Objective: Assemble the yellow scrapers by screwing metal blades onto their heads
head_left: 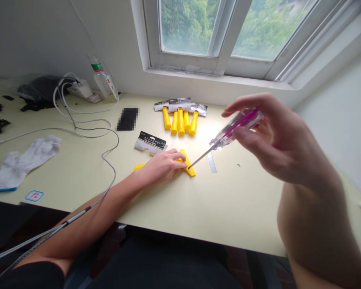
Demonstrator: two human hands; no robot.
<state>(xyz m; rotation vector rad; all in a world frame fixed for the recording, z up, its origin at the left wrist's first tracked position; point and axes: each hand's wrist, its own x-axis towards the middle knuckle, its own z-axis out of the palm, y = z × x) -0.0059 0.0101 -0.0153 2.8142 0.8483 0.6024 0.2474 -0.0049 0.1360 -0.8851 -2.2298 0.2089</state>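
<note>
My left hand (pixel 165 165) is closed on a yellow plastic scraper (pixel 191 171) that lies on the table, pressing it down near its wide head. The scraper's handle end shows left of my wrist. In my right hand (pixel 276 136) is a screwdriver (pixel 228 132) with a clear and purple handle, held tilted. Its tip meets the scraper's head beside my left fingers; whether a screw sits under it is too small to tell. Just right of the head lies a flat metal blade (pixel 212 162). A tiny metal piece (pixel 238 165), perhaps a screw, lies farther right.
Several packaged yellow scrapers (pixel 180 120) lie at the back under the window. A black-and-white card (pixel 151 142) is behind my left hand. To the left are a white glove (pixel 27 160), a looping cable (pixel 117 140) that crosses my left forearm, and a plastic bottle (pixel 104 82).
</note>
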